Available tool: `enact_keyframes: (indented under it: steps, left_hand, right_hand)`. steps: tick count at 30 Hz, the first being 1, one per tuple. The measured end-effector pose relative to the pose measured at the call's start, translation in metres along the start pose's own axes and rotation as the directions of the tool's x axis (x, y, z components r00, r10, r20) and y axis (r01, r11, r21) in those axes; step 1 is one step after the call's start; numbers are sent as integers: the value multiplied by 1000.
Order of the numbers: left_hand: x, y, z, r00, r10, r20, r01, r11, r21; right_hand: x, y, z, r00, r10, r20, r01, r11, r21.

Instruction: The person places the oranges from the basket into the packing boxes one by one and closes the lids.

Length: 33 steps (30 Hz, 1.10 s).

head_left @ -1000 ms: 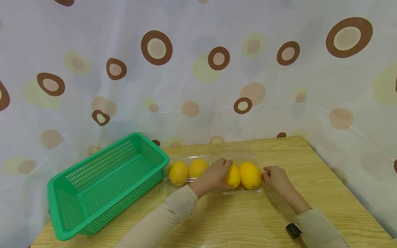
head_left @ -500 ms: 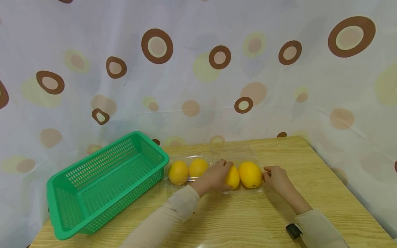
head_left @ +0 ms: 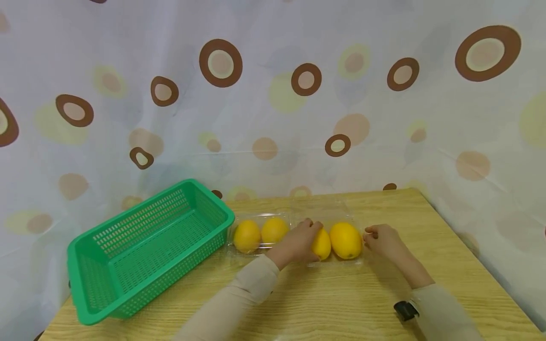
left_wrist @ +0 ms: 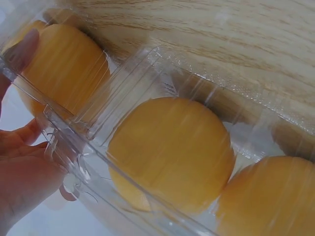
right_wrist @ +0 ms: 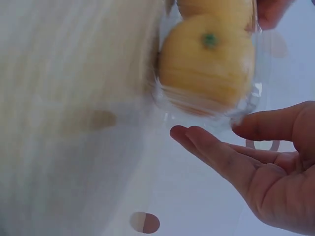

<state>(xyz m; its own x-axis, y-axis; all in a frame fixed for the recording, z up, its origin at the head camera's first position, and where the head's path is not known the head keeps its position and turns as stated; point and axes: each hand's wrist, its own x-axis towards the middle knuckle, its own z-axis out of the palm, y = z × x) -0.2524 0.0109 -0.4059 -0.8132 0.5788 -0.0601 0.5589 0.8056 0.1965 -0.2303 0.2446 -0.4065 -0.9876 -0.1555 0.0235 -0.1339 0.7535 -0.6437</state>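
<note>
Two clear plastic boxes stand side by side on the table. The left box (head_left: 258, 215) holds two round yellow fruits (head_left: 246, 236). Two more lie in the right box (head_left: 324, 207), whose clear lid stands raised at the back. My left hand (head_left: 297, 242) grips the left yellow fruit (head_left: 322, 244) of that pair, fingers over the top and thumb at the front, hiding part of it. Beside the other yellow fruit (head_left: 346, 240), my right hand (head_left: 384, 242) is at the box's right end. In the right wrist view its fingers (right_wrist: 211, 147) are nearly straight, the thumb close to the box corner.
A long green perforated basket (head_left: 149, 255) stands at the left, its far right end near the left box. The wooden table (head_left: 332, 303) reaches back to a patterned cloth (head_left: 264, 94) hanging behind it. A black band (head_left: 406, 310) is on the right sleeve.
The head view has shifted slightly. Both hands stay at nearly the same places by the right box, and the fruits and basket have not visibly moved.
</note>
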Motion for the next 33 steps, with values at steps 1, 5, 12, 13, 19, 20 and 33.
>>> enact_keyframes:
  steps: [1,5,12,13,19,20,33]
  left_hand:
    - [0,0,0,1000,-2,-3,2,1000,-7]
    - [-3,-1,0,1000,-5,-13,4,1000,-25]
    - [-5,3,0,999,-14,-38,12,999,-48]
    - [-5,4,1,999,-18,-36,16,999,-50]
    - [-3,6,1,999,-52,7,52,998,-43]
    - [-3,6,0,998,-52,20,53,998,-47]
    - [-4,-17,-19,994,-104,24,106,917,-384]
  right_hand:
    - [2,0,-3,1000,5,5,-5,1000,18]
    - [18,-1,-10,1000,10,8,-10,998,61]
    - [54,7,-9,998,35,48,-40,993,111]
    - [58,10,-8,997,49,63,-57,989,134]
    - [76,19,-2,986,110,126,-140,955,263]
    - [77,20,-2,985,114,133,-147,951,272]
    - [83,20,1,991,87,101,-118,926,359]
